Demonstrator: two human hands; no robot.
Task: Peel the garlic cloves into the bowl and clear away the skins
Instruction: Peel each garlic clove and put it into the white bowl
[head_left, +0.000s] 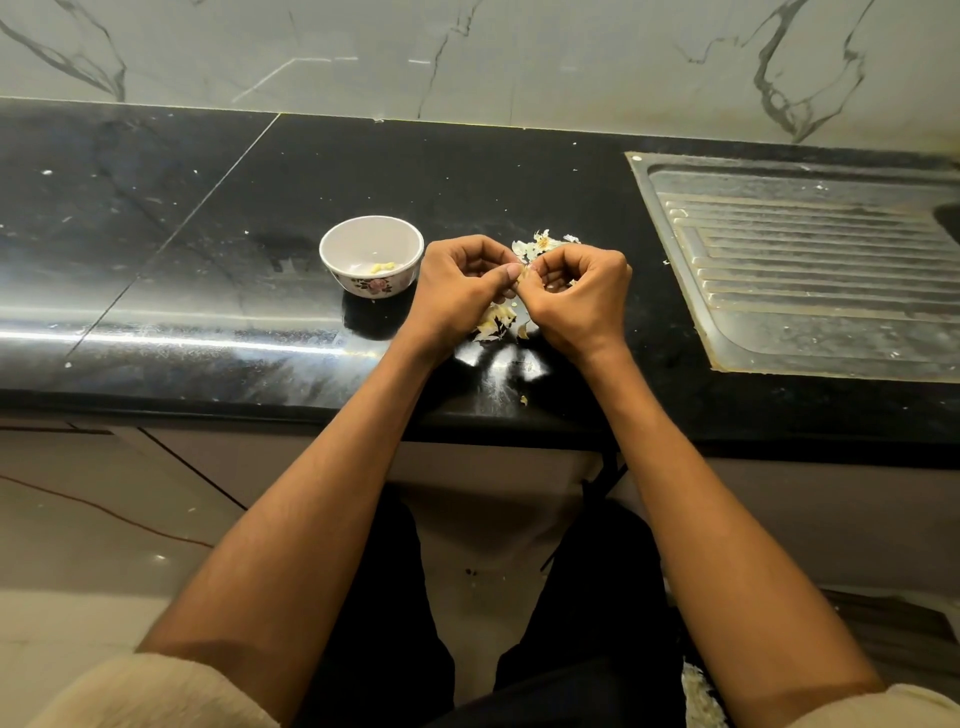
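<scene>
A white bowl (371, 254) with a flower print stands on the black counter, and a few peeled yellow garlic cloves (383, 268) lie inside it. Just right of the bowl, my left hand (462, 291) and my right hand (579, 293) meet fingertip to fingertip above the counter. Both pinch one small garlic clove (523, 274), mostly hidden by my fingers. Papery garlic skins (540, 244) lie in a heap behind my hands. More skins (496, 321) lie under and between my wrists.
The black stone counter (208, 249) runs left to right, with a marble wall behind it. A steel sink drainboard (810, 270) is set in at the right. One skin scrap (523, 400) lies near the counter's front edge. Below the edge are my dark trousers and the floor.
</scene>
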